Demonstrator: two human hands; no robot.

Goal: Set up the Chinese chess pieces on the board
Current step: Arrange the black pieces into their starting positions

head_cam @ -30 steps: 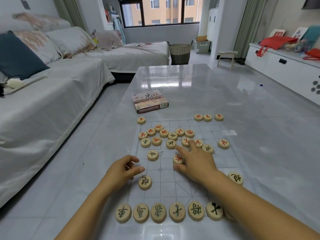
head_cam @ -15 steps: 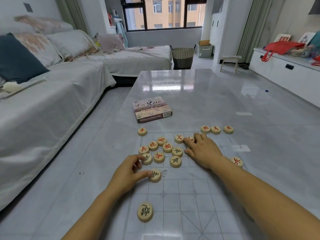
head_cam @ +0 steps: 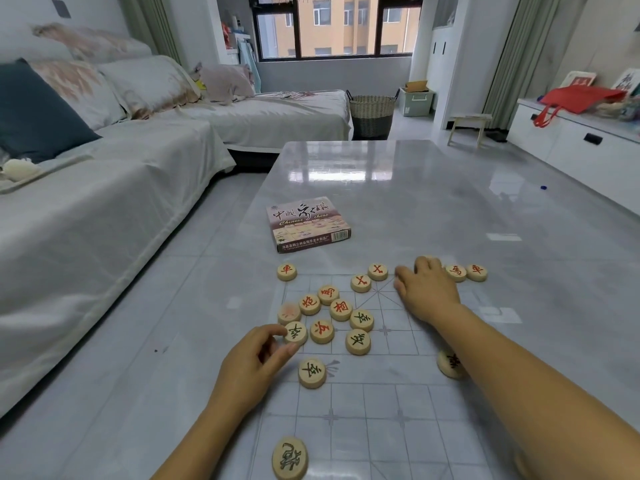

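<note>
A clear grid board (head_cam: pixel 381 393) lies on the glossy grey table. Round wooden pieces with red or black characters cluster on its far left part (head_cam: pixel 341 309). My left hand (head_cam: pixel 256 362) pinches a black-marked piece (head_cam: pixel 295 332) at the cluster's left edge between thumb and forefinger. Another black piece (head_cam: pixel 311 373) lies just right of that hand. My right hand (head_cam: pixel 427 292) rests knuckles up at the board's far edge, beside two red pieces (head_cam: pixel 377 271) and covering part of a third; what its fingers hold is hidden. Two red pieces (head_cam: pixel 465 271) sit to its right.
The chess box (head_cam: pixel 306 223) lies beyond the board. A lone red piece (head_cam: pixel 286 271) sits off the far left corner. A black piece (head_cam: pixel 290 457) is near the front, and another (head_cam: pixel 450 363) is half hidden by my right forearm. A covered sofa (head_cam: pixel 104 202) runs along the left.
My left hand left the black piece it was touching and took hold of one farther away. My right hand slid to the board's far edge, and the two red pieces beside it moved there.
</note>
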